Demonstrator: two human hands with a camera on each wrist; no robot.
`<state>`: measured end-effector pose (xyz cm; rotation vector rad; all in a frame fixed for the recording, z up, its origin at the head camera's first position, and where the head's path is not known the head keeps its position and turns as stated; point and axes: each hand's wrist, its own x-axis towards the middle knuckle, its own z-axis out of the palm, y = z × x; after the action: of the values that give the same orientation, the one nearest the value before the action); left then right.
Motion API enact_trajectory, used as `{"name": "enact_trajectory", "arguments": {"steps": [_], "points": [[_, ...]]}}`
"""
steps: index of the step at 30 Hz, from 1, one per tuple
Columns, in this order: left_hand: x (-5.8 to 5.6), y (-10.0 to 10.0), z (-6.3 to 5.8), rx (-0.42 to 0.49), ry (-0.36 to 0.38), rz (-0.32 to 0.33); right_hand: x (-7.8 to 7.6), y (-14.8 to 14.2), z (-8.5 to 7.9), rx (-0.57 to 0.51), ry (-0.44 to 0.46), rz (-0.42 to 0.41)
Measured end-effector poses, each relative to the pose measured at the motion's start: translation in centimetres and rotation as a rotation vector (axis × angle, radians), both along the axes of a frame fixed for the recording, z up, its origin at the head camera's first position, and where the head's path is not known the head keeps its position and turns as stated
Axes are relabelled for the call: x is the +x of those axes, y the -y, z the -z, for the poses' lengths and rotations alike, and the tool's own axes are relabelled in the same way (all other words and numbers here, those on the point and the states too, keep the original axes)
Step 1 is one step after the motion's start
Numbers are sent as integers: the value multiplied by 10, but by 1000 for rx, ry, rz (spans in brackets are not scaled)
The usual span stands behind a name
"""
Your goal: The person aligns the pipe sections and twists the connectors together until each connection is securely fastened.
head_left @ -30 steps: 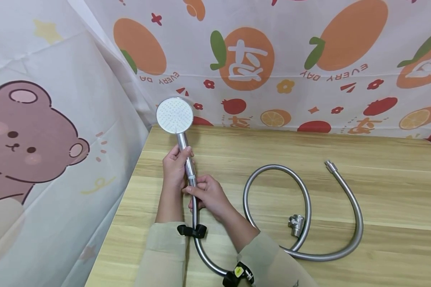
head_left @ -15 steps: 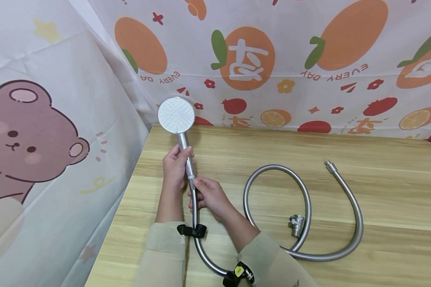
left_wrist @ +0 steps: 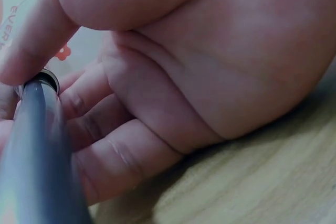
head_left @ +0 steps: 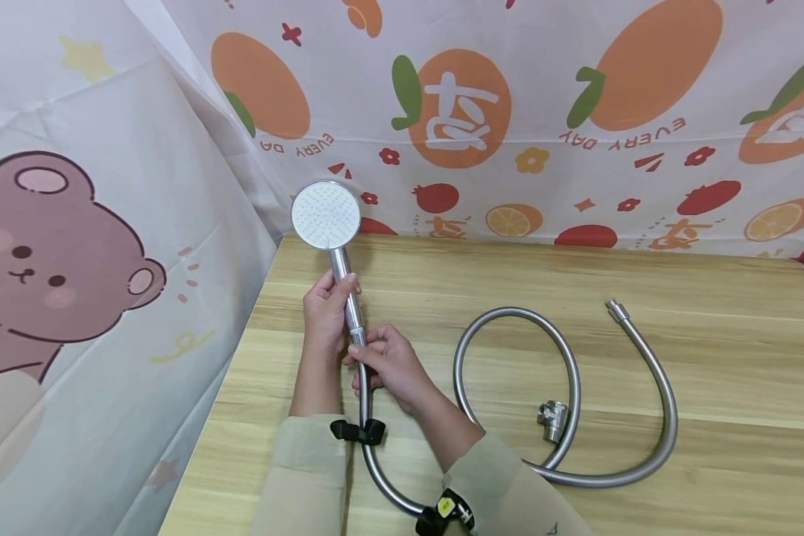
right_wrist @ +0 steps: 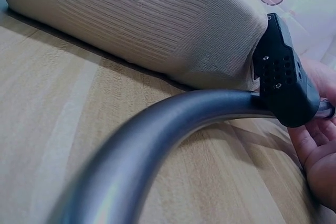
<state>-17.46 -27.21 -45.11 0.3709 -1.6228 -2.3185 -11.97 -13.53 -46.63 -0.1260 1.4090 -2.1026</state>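
Observation:
A chrome hand shower stands tilted toward the back edge, its round white nozzle face turned up. My left hand grips its handle, thumb lying along the front. Just below, my right hand pinches the metal sleeve at the hose's upper end, thumb on top and fingers behind. The grey shower hose runs down from there between both forearms; the left wrist view has the same hose close in front of the left palm. In the right wrist view the hose bends large across the foreground.
Right of the hands the hose continues in a loop on the wooden table, its free threaded end pointing up and back. A chrome tee-shaped fitting lies inside the loop. A fruit-printed cloth hangs behind the table, a bear-printed one at left.
My right thumb and fingers moved up against the sleeve under the handle, then back down a little. The shower head shifted slightly right and back; the left hand kept its grip.

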Motion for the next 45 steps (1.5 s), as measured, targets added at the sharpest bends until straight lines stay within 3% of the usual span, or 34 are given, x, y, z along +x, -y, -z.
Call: {"name": "enact_trajectory", "arguments": {"steps": [8, 25, 36, 45], "points": [[0, -1, -1, 22, 6, -17, -1, -2, 1, -8, 30, -46], [1, -4, -2, -9, 11, -12, 1, 0, -2, 16, -30, -14], [2, -4, -4, -10, 24, 5, 0, -2, 0, -3, -7, -70], [2, -5, -4, 2, 17, -4, -1, -1, 2, 3, 1, -53]]}}
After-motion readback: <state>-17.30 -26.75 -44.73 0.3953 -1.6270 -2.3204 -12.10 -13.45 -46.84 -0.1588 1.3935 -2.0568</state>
